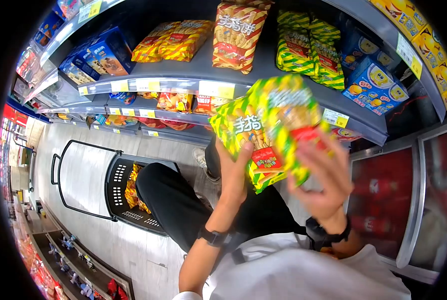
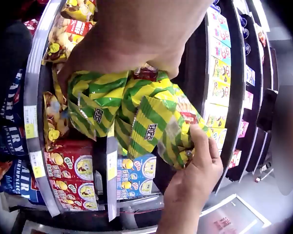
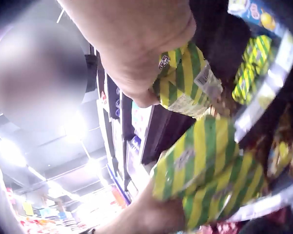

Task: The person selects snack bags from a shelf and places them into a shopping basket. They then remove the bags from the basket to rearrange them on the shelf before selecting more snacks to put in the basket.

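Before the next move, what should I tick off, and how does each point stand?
1. Left hand gripping a green-and-yellow bag: ok.
2. Right hand gripping the second bag: ok, though blurred in the head view.
3. Basket upright on the floor: ok.
4. Whole basket interior visible: not ok, a knee covers part.
5. Green-and-yellow bags in the basket: cannot tell; only yellow packets show.
6. Bag seals intact: cannot tell.
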Tool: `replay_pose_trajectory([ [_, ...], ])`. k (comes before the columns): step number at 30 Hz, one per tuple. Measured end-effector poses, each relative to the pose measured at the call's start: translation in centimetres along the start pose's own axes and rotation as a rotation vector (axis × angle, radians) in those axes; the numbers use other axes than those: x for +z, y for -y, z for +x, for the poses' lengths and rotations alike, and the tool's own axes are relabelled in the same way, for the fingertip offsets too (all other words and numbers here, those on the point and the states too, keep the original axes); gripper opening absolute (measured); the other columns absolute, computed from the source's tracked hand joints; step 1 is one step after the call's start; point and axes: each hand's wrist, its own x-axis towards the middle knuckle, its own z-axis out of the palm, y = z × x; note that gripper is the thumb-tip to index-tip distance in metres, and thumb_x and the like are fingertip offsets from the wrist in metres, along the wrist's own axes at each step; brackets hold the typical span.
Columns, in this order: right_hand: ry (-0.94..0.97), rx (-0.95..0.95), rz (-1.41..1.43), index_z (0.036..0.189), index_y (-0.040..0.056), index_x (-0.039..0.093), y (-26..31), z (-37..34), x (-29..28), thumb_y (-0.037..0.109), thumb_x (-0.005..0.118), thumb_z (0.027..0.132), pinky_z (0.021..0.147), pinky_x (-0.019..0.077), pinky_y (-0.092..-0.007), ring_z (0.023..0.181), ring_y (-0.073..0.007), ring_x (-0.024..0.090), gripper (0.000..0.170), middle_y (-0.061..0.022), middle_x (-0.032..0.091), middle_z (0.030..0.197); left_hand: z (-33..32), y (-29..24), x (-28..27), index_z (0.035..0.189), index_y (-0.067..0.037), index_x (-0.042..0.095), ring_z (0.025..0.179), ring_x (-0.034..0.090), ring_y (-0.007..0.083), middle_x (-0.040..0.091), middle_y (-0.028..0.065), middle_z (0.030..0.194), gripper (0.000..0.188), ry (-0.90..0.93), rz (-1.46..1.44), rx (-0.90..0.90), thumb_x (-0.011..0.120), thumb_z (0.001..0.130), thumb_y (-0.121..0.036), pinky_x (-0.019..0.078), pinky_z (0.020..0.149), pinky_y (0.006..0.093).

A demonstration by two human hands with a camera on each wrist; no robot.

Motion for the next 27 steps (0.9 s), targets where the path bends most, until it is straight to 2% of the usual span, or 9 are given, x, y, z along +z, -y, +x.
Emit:
replay_pose_trajectory([
  [8,0.186,-0.009,0.184,0.112,0.0101,0.069,1.9,-2.4,2.3,0.017,0.081,0.067,0.097,0.0420,-0.0512,0.128,-0.0343,0.048,0.047,-0.0041,0.058,0.130,-0.3,3.1,-4.1,0.147,-0.011,0.022,0.125,0.049,0.0257,0.044,0.0120,0.140,0.060,0.042,-0.277,-0.157,0.054,0.099,-0.027,0.0436,0.104,0.0411],
  [9,0.182,-0.039,0.184,0.110,0.0104,0.070,2.2,-2.3,2.4,0.017,0.087,0.062,0.094,0.0434,-0.0484,0.121,-0.0357,0.055,0.051,-0.0061,0.063,0.123,0.0,3.6,-4.4,0.148,-0.013,0.020,0.127,0.048,0.0260,0.042,0.0111,0.144,0.057,0.050,-0.280,-0.127,0.048,0.101,-0.029,0.0431,0.105,0.0419],
  [10,0.212,-0.042,0.177,0.112,0.0102,0.069,2.5,-2.3,2.6,0.019,0.087,0.061,0.095,0.0422,-0.0492,0.124,-0.0354,0.053,0.054,-0.0059,0.062,0.126,0.1,4.2,-4.5,0.143,-0.010,0.040,0.119,0.058,0.0287,0.054,0.0143,0.136,0.063,-0.023,-0.179,-0.121,0.028,0.102,-0.056,0.0492,0.100,0.0411],
  [15,0.422,0.020,0.411,0.124,0.0098,0.064,2.8,-0.2,1.7,0.032,0.085,0.069,0.107,0.0338,-0.0538,0.130,-0.0386,0.046,0.063,-0.0103,0.054,0.137,0.0,4.3,-7.0,0.144,-0.010,0.040,0.120,0.057,0.0291,0.053,0.0142,0.138,0.066,-0.051,-0.196,-0.127,0.029,0.101,-0.059,0.0488,0.100,0.0443],
  [17,0.335,0.027,0.373,0.130,0.0083,0.057,0.3,2.0,1.1,0.036,0.081,0.072,0.109,0.0299,-0.0554,0.135,-0.0388,0.039,0.068,-0.0121,0.049,0.143,0.1,4.3,-8.2,0.144,-0.011,0.040,0.120,0.058,0.0283,0.052,0.0126,0.139,0.066,-0.057,-0.181,-0.098,0.033,0.100,-0.060,0.0487,0.100,0.0440],
  [18,0.239,0.073,0.294,0.129,0.0073,0.057,-1.5,3.4,1.3,0.032,0.080,0.073,0.110,0.0304,-0.0541,0.134,-0.0383,0.041,0.065,-0.0137,0.050,0.141,0.0,3.8,-8.6,0.144,-0.011,0.040,0.120,0.058,0.0283,0.052,0.0126,0.139,0.066,-0.062,-0.182,-0.093,0.033,0.100,-0.060,0.0487,0.100,0.0440],
  [20,0.153,0.186,0.127,0.127,0.0044,0.056,-6.0,7.0,2.3,0.023,0.079,0.074,0.111,0.0311,-0.0502,0.133,-0.0375,0.043,0.060,-0.0176,0.053,0.136,-0.5,2.9,-9.1,0.152,-0.015,0.013,0.132,0.046,0.0263,0.039,0.0121,0.147,0.061,-0.007,-0.307,-0.107,0.046,0.101,-0.023,0.0424,0.107,0.0414],
  [22,0.101,0.035,-0.312,0.132,0.0063,0.053,-11.2,9.7,4.5,0.025,0.079,0.075,0.113,0.0285,-0.0546,0.133,-0.0371,0.044,0.066,-0.0173,0.053,0.136,-0.9,2.7,-9.1,0.152,-0.014,0.014,0.130,0.048,0.0245,0.040,0.0119,0.146,0.060,-0.021,-0.306,-0.083,0.045,0.101,-0.019,0.0435,0.105,0.0395],
  [27,0.352,0.056,-0.479,0.127,0.0178,0.063,-16.7,12.7,7.3,0.026,0.068,0.085,0.117,0.0187,-0.0561,0.123,-0.0280,0.054,0.043,-0.0065,0.063,0.127,-1.4,2.8,-8.9,0.151,-0.013,0.018,0.125,0.049,0.0232,0.044,0.0108,0.142,0.060,-0.055,-0.345,-0.086,0.050,0.101,-0.020,0.0422,0.104,0.0382],
])
